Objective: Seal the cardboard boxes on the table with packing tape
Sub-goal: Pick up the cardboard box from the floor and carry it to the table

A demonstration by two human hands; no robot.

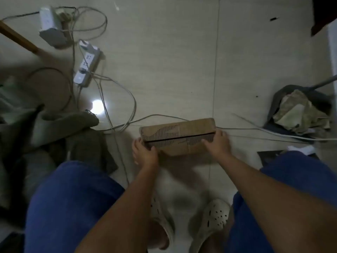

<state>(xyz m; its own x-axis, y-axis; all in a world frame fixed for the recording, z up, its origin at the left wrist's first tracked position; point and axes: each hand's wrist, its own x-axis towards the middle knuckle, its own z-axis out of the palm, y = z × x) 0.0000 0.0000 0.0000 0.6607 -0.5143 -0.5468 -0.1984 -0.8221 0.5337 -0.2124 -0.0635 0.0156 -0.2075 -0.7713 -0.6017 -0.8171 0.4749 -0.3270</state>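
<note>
Gripped at both ends above the tiled floor (182, 61): a flat cardboard box (177, 136), long side across the view, a dark slit between its flaps running end to end. At the left end, left hand (145, 154) with fingers curled round the near corner. At the right end, right hand (218, 143) wrapped over the edge, thumb on the near face. Under the box, white cables (264, 131) trailing toward the floor's right edge. Toward the far left corner, two white power strips (87, 64), cords looped around them. Near the right edge, a dark dustpan (299, 110) holding crumpled paper. Nearest the camera, blue shorts (69, 207) and pale perforated clogs (215, 214).
</note>
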